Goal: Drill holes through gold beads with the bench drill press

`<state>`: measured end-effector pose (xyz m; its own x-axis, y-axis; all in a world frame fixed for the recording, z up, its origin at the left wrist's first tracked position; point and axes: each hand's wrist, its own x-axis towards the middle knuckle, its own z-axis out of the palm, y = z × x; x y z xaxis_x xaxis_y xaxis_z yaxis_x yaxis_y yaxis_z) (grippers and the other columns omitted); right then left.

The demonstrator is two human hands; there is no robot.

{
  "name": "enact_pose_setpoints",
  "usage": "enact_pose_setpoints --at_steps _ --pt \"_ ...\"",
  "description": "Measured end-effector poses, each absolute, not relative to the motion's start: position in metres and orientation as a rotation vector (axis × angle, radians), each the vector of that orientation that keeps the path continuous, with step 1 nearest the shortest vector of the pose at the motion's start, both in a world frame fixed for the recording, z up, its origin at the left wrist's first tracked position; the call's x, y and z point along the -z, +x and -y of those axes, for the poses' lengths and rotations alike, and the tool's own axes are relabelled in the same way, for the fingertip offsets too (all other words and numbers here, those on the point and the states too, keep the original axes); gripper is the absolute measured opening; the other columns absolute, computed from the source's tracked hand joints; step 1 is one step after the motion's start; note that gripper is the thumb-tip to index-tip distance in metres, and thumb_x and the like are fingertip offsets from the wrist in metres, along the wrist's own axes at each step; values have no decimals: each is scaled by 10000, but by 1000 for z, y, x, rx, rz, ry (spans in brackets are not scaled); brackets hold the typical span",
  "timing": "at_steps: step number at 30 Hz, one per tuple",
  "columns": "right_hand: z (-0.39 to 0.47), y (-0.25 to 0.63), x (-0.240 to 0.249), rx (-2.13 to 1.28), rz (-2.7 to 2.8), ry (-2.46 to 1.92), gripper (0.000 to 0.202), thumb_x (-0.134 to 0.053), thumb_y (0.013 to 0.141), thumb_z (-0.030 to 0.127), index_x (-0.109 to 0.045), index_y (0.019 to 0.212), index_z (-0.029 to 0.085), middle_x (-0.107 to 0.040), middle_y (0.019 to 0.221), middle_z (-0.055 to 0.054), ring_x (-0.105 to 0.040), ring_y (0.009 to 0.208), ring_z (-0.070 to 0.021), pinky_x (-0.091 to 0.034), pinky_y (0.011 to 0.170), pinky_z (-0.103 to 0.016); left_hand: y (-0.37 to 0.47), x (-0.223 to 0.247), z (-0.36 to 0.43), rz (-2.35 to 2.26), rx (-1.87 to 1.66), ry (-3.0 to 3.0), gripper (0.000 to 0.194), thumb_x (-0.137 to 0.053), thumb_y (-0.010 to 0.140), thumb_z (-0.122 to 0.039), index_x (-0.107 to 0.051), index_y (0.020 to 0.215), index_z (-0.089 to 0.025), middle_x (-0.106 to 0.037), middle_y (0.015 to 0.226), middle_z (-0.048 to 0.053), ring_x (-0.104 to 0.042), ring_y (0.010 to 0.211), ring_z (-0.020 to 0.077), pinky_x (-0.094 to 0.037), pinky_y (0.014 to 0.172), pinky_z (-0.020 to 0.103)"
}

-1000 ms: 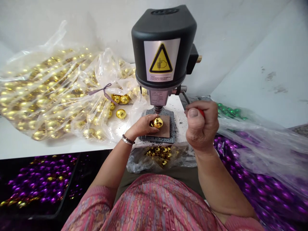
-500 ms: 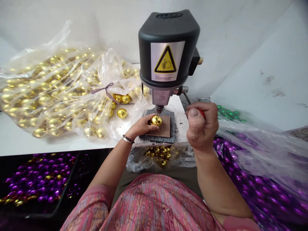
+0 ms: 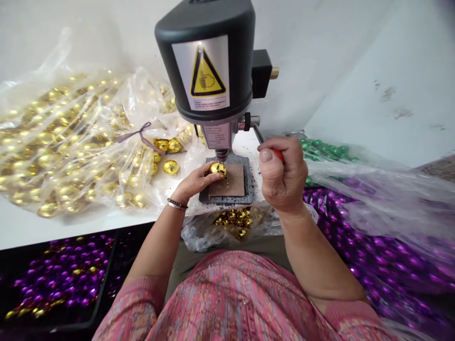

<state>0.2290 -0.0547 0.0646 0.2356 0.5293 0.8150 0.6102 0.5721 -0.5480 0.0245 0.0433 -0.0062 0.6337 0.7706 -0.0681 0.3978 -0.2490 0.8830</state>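
My left hand [image 3: 197, 182] is closed round a shiny gold ball [image 3: 217, 169] with a mirrored-tile pattern. The ball is over the left part of a brown board [image 3: 232, 182], close beneath the drill chuck [image 3: 221, 153]. My right hand [image 3: 284, 176] grips the red-ended feed lever [image 3: 258, 133] on the right side of a black drill press [image 3: 241, 42]. Under the board is the press's grey base [image 3: 248, 189], scattered with dark shavings. Whether the drill bit touches the ball cannot be made out.
A large clear bag of gold balls [image 3: 64, 156] fills the left of the white table; one loose gold ball [image 3: 171, 167] lies beside it. Gold balls in an open bag [image 3: 199, 232] are below the table edge. Purple balls [image 3: 369, 251] and green balls [image 3: 327, 149] sit right, a dark bin [image 3: 103, 284] left.
The view has shifted, so the press appears farther left and larger. My left hand has drawn the gold ball slightly left across the board. My right hand stays on the lever.
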Motion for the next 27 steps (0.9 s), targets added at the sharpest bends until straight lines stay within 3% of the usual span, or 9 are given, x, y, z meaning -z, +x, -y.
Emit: enact_pose_setpoints --at_steps 6,13,17,27 --pt "55 230 -65 60 1418 -1029 168 -445 970 331 -571 941 222 -617 814 20 -608 730 -56 -537 723 -234 26 10 -45 -938 -447 1900 545 -634 850 -522 -606 1239 -141 -677 1123 65 -608 1043 215 -481 939 308" --pt "55 229 -64 75 1408 -1030 175 -446 969 337 -573 938 222 -621 825 15 -612 744 -59 -543 723 -234 40 2 -46 -1057 -393 2076 439 -696 767 -407 -690 1133 -164 -686 970 30 -605 872 185 -495 825 295" --pt "55 228 -63 63 1405 -1032 154 -442 970 317 -564 952 225 -610 822 23 -603 743 -54 -536 723 -231 51 -1 -45 -1095 -408 2126 503 -750 689 -335 -707 1156 -155 -689 965 43 -601 885 193 -497 851 307" --pt "58 231 -66 109 1439 -1062 116 -488 943 267 -570 886 209 -606 776 37 -570 700 -48 -496 686 -220 52 6 -40 -1083 -443 1927 461 -755 678 -319 -708 1109 -163 -722 962 2 -628 888 177 -505 817 273"
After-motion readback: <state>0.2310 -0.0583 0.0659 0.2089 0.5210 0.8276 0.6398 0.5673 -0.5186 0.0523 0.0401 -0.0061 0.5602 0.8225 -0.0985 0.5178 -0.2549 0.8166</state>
